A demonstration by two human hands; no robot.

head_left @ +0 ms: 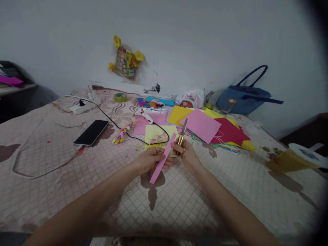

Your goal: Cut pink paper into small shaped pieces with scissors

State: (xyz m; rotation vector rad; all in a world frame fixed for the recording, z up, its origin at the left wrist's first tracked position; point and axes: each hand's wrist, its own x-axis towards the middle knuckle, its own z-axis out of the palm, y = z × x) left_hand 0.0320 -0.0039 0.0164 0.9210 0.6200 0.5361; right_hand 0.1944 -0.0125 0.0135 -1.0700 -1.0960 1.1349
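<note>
"Where's the pink strip (160,165)?"
"Pinched in the left hand (151,160), above the patterned cloth (135,205), toward its near edge."
"And the right hand (187,152)?"
"Grasping scissors (183,131), seemingly by the handles, tips toward the cloth's far edge. A pale yellow sheet (151,132) lies beyond."

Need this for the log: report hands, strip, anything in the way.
Left hand holding pink strip. Right hand gripping scissors, blades off the strip. Just beyond hands, black cord looped over yellow sheet.
</note>
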